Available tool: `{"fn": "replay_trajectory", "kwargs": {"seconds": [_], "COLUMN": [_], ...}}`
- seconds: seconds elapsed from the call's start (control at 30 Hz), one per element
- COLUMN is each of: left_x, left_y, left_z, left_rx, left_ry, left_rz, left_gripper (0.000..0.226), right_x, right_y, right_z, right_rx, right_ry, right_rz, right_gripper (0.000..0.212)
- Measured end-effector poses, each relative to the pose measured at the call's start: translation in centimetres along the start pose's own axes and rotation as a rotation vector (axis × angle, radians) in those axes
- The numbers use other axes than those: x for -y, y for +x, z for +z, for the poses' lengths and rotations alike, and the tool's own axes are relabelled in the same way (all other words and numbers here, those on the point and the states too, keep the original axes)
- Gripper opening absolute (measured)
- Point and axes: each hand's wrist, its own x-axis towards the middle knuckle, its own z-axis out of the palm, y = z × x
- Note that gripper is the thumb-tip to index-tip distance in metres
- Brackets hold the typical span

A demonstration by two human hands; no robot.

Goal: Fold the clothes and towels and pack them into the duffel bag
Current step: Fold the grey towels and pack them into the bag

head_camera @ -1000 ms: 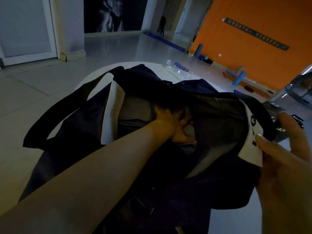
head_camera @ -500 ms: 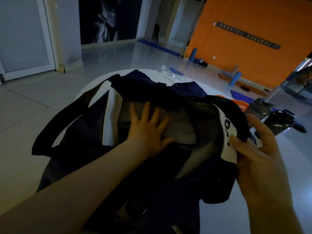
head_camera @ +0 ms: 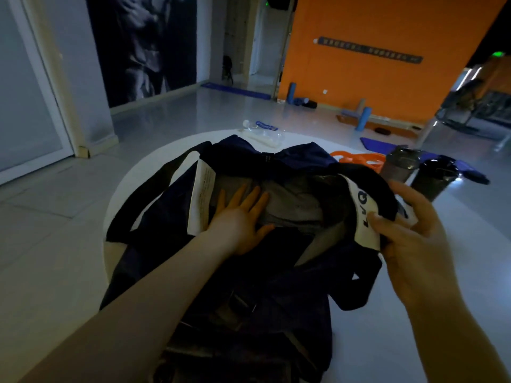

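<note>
A dark navy duffel bag point(head_camera: 276, 286) lies open on a round white worktop point(head_camera: 387, 327), with its mouth turned up toward the camera. Inside the opening there is folded grey cloth point(head_camera: 293, 205). The left hand point(head_camera: 237, 217) lies flat on this cloth at the left part of the opening, fingers straight and a little spread, pointing to the far side. The right hand point(head_camera: 409, 230) holds the right edge of the bag, the thumb and fingers pinching a white label point(head_camera: 362, 211) with dark letters, and it lifts this edge up. The two hands are well apart. A second white tag point(head_camera: 201, 197) stands at the left edge of the opening, just beside the left hand. A dark strap point(head_camera: 154, 200) makes a loop over the worktop on the left.

On the far side of the worktop lies a clear water bottle point(head_camera: 262, 129). To the far right are an orange object point(head_camera: 356, 158) and two dark shaker cups point(head_camera: 401, 164).
</note>
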Motion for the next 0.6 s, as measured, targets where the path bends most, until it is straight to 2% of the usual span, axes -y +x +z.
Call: {"fn": "replay_trajectory", "kwargs": {"seconds": [0.07,0.13,0.2,0.27,0.33,0.37,0.47,0.6], "left_x": [0.5,1.7,3.3,5.0,6.0,6.4,8.0,12.4], "left_y": [-1.0,-3.4,-6.3,-8.6,-9.4,-9.3,-8.4,-7.8], "left_z": [-1.2,-2.1,-2.3,-2.5,-3.0,-3.2,-6.1,-12.5], "left_rx": [-0.057,-0.26,-0.433,-0.396,-0.31,-0.29,-0.274,-0.187], "left_ry": [0.09,0.198,0.203,0.035,-0.22,-0.303,-0.331,-0.081], "left_rz": [0.034,0.076,-0.023,-0.247,-0.393,-0.38,-0.258,-0.372], "left_gripper": [0.071,0.071,0.073,0.076,0.075,0.072,0.059,0.061], "right_x": [-0.7,-1.7,-2.1,-1.7,-0.6,-0.1,1.0,1.5], "right_y": [-0.1,-0.2,-0.7,-1.2,-2.1,-2.6,-4.2,-2.3], "right_z": [-0.9,-1.4,-1.5,-1.0,0.8,2.0,6.1,11.5], "right_rx": [0.023,0.062,0.058,0.001,-0.038,-0.001,0.358,0.787], "right_ry": [-0.091,-0.229,-0.546,-0.897,-0.98,-0.983,-1.006,-1.202], "right_rz": [0.003,0.018,-0.032,-0.267,-0.518,-0.603,-0.632,-0.66], "right_gripper": [0.053,0.055,0.061,0.067,0.061,0.056,0.049,0.035]}}
